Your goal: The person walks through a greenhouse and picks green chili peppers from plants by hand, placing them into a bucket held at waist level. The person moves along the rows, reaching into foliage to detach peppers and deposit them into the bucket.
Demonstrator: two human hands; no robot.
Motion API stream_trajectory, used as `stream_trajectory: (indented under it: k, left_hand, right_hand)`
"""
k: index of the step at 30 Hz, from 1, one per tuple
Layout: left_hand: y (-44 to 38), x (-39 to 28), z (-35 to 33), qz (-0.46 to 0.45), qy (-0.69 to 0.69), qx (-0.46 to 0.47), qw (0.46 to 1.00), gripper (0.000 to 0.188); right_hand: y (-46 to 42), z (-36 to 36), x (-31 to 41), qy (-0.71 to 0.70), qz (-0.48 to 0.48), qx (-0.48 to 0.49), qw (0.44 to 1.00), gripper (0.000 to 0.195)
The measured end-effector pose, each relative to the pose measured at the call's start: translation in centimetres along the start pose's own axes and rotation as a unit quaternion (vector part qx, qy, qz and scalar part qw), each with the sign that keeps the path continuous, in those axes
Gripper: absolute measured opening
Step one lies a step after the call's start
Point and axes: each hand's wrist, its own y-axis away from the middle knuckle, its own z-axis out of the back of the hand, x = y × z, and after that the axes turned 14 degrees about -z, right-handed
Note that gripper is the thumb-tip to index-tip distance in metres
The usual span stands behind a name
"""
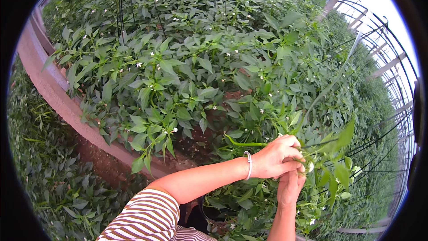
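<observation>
My left hand [279, 156], with a silver bracelet [248, 165] at the wrist, reaches across from the left. Its fingers are closed at a leafy pepper plant shoot [334, 170]. From below, my right hand [290, 187] meets it, fingertips pinched together at the same shoot; the exact grip is hidden behind the fingers. A long, thin green chili pepper [245, 144] sticks out to the left from beneath my left hand. Whether it lies inside the palm or behind it, I cannot tell. Right beside the fingertips is a small white flower [311, 167].
Dense flowering pepper plants [187, 63] spread ahead, with dark vertical strings [120, 10] among them. A pale concrete curb [83, 124] curves along the left. Below my arms a dark round container [209, 216] shows partly. Greenhouse frame bars [389, 65] and taut lines [378, 140] stand at right.
</observation>
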Motion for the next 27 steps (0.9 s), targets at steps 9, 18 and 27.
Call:
stream_trajectory:
  k: [9, 18, 27]
  left_hand:
    - [-1.3, -0.7, 0.0, 0.049, 0.017, -0.131, 0.99, 0.034]
    - [-3.4, -0.9, -1.0, 0.004, -0.074, -0.059, 0.996, 0.04]
    - [-4.3, -1.2, 3.3, 0.052, -0.278, 0.105, 0.953, 0.055]
  right_hand:
    - [-1.1, -0.6, -0.4, -0.029, 0.085, -0.089, 0.992, 0.026]
    - [-3.9, -1.8, 0.6, -0.213, 0.069, -0.034, 0.974, 0.044]
    - [-0.6, 0.0, -2.2, 0.086, 0.11, -0.138, 0.981, 0.025]
